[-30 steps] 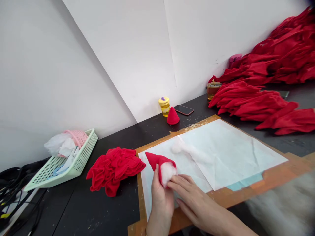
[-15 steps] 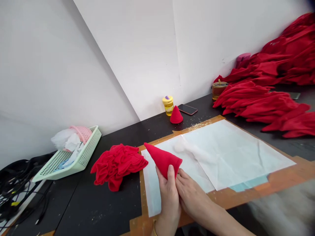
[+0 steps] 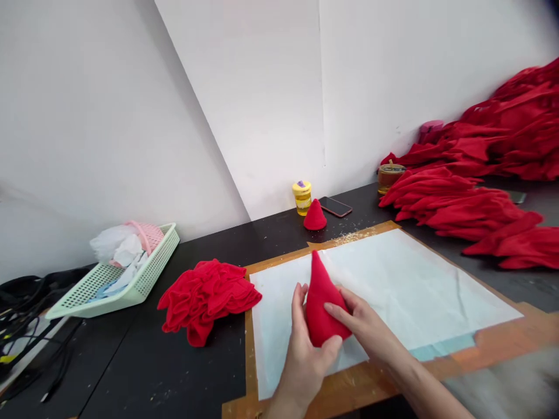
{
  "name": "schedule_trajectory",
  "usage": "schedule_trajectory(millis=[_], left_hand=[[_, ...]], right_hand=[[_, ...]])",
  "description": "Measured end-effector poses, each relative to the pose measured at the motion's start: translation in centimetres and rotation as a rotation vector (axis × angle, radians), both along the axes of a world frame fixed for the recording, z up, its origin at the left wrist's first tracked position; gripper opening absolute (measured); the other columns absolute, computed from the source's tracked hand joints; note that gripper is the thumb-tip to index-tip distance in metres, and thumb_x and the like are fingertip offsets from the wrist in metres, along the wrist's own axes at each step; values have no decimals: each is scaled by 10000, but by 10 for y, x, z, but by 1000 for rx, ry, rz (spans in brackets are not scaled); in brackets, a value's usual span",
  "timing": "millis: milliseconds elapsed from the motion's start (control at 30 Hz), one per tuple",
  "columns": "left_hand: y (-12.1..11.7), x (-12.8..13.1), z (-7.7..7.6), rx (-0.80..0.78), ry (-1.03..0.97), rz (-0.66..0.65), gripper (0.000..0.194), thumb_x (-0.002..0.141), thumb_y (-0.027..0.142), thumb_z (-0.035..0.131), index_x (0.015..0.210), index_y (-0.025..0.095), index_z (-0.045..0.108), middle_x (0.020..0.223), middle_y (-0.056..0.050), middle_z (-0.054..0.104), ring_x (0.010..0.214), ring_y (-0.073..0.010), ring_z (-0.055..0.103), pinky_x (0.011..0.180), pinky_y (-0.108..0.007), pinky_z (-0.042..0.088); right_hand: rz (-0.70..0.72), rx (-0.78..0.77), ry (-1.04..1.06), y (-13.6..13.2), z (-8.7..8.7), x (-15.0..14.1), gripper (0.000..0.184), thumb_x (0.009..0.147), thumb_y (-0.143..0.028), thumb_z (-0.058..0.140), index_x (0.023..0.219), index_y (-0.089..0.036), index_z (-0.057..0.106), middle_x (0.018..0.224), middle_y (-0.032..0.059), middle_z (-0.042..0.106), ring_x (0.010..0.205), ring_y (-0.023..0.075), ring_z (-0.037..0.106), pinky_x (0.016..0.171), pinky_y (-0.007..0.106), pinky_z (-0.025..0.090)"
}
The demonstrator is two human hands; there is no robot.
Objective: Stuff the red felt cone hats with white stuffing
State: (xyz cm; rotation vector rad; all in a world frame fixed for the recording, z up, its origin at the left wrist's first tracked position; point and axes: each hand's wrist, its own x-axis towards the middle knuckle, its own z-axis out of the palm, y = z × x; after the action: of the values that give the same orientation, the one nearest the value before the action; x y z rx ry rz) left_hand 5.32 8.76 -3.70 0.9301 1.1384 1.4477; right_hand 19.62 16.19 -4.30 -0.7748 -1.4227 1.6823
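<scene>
A red cone-shaped felt hat [image 3: 324, 302] is held between both hands, its tip pointing up and a little to the left. My left hand [image 3: 305, 355] grips it from the left side and below, the thumb near the bottom edge. On the right side, my right hand [image 3: 364, 323] presses it with the thumb across its front. Beneath lies a white sheet [image 3: 428, 279] taped to a brown board. A wisp of white stuffing [image 3: 349, 276] shows on the sheet, partly hidden behind the cone and the right hand.
To the left sit a pile of red cloth pieces [image 3: 209, 297] and a pale green basket [image 3: 148, 273]. At the back stand another red cone [image 3: 315, 215], a yellow-lidded jar [image 3: 302, 198] and a phone [image 3: 335, 206]. Heaped red cloth [image 3: 480, 203] fills the right side. Cables lie far left.
The cone has turned from leaning left to nearly upright and looks rounder. My hands have moved apart, from together at its base to either side of it. The view has shifted slightly.
</scene>
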Motion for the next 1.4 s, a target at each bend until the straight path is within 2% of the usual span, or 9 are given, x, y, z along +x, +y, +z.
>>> schedule_trajectory(millis=[100,167,333,433,600,733,933,1133,1400], left_hand=[[-7,-16,2,47,71,-24,832,788,233,795,1531,268,423,1643,-108,303,1524,-334,302,1240,-462,345],[-11,-31,4,52,128,27,715,812,244,773,1477,254,511,1600,-116,386,1509,-336,328,1257,-494,296],[-17,-64,5,23,181,267,609,760,229,814,1342,225,635,1513,-128,499,1476,-323,375,1274,-488,229],[-21,-73,-3,-50,131,264,700,702,182,848,1357,215,606,1513,-151,494,1467,-334,392,1265,-517,229],[-24,-56,-19,-73,116,222,813,720,185,843,1454,231,495,1575,-148,416,1483,-316,377,1263,-489,256],[-13,-21,-20,-120,82,218,901,673,214,895,1471,240,479,1599,-112,389,1513,-277,337,1294,-385,210],[9,-35,-13,-184,-86,322,660,715,336,875,1312,193,634,1448,-132,568,1416,-309,481,1243,-412,335],[-4,-80,13,-198,-364,278,776,717,451,858,1380,165,574,1264,-165,684,1212,-319,644,1119,-470,476],[-14,-53,10,-100,-281,261,758,780,524,794,1415,199,537,1193,-120,687,999,-215,680,965,-340,551]], right_hand=[[-18,-175,141,1,0,-2,510,925,-542,650,1271,-170,602,1249,155,694,1166,346,666,980,484,560],[-17,-127,145,0,-4,-2,534,943,-541,624,1336,-184,563,1330,163,654,1228,345,636,1028,497,539],[-66,409,-285,0,-23,-6,629,933,-446,652,1481,-231,429,1540,160,475,1425,326,462,1192,577,356],[-48,573,-477,0,-37,-1,726,898,-403,684,1528,-215,375,1558,177,452,1436,336,452,1192,599,349],[-162,589,-540,-8,-43,21,597,970,-368,597,1513,-213,404,1514,175,510,1313,317,589,1071,545,524],[-206,702,-501,-33,-42,8,463,995,-199,452,1457,-195,489,1418,165,600,1292,278,609,1052,496,557],[-15,872,-379,-66,-30,-6,621,920,-35,427,1510,-226,462,1463,120,581,1349,240,567,1097,445,533],[-291,734,-282,-47,-13,23,346,1002,-181,485,1279,-324,634,1183,53,723,1073,203,714,821,284,657],[-277,762,-218,-50,2,-1,341,1007,-184,470,1303,-310,583,1126,66,696,975,193,700,750,251,642]])
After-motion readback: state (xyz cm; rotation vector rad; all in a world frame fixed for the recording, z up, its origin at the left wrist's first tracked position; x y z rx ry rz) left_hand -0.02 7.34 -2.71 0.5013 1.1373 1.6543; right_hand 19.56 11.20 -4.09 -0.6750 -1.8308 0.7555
